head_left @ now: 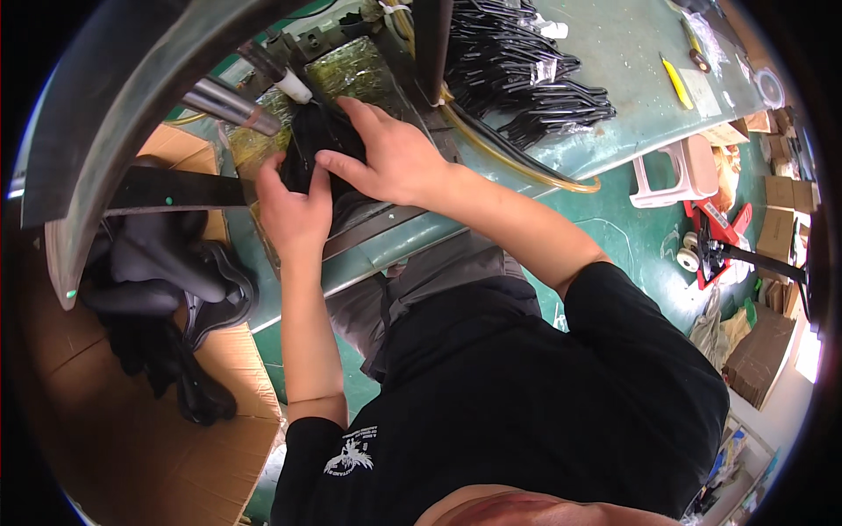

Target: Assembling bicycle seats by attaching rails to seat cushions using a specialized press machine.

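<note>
A black bicycle saddle (329,131) lies on the machine's bed, partly covered by my hands. My left hand (296,206) grips its near left side, thumb and fingers against it. From the right, my right hand (390,158) holds it, with the index finger stretched along the far edge and the thumb close to my left hand. A white-tipped rod (294,86) comes down at the saddle's far end. Beside it, a shiny metal cylinder (232,107) points toward the saddle from the left. The underside of the saddle is hidden.
Bent black metal rails (526,74) are heaped on the green table (614,131). A yellow cutter (676,83) lies farther right. Left of me, a cardboard box (158,438) holds several black saddles (167,254). A pale stool (675,171) stands on the floor. A yellow hose (526,171) crosses the table.
</note>
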### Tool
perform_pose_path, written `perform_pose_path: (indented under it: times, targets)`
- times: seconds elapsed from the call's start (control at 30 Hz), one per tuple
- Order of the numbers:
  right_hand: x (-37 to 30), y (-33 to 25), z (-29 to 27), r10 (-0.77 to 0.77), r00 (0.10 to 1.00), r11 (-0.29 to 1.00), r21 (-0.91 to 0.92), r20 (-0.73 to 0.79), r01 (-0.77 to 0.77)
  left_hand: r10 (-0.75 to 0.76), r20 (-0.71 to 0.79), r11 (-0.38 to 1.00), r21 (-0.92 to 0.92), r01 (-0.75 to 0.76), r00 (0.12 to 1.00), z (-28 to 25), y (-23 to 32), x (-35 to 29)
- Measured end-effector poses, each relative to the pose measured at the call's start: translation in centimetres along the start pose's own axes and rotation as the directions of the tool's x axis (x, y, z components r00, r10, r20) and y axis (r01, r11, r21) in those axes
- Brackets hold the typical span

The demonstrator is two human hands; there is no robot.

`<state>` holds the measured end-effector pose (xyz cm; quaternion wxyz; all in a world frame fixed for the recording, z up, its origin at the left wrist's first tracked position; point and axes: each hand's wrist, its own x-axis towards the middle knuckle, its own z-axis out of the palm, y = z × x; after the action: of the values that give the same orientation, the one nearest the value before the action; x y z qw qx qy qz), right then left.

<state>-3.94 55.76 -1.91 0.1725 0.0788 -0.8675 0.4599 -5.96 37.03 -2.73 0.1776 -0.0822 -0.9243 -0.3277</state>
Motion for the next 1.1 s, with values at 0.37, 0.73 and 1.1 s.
perform_pose_path:
  times: [0.37, 0.73, 1.1]
  targets:
    - [-4.7, 1.7, -9.6, -0.457, 0.882, 0.818, -0.334, 0.115, 0.468, -0.061, 0.651, 0.54, -0.616, 0.573, 0.757, -5.8, 4.7, -3.2]
    - [-1.2, 6.4, -20.4, 0.616, 0.722, 0.754, 0.501, -0.314, -0.426, 0.042, 0.423, 0.49, -0.798, 0.35, 0.905, -7.7, 1.9, -5.1]
    - [3.1, 12.4, -25.9, 0.081, 0.995, 0.787, -0.61, -0.052, -0.096, -0.219, -0.368, 0.974, -0.026, 0.225, 0.904, -14.1, -11.3, -5.3]
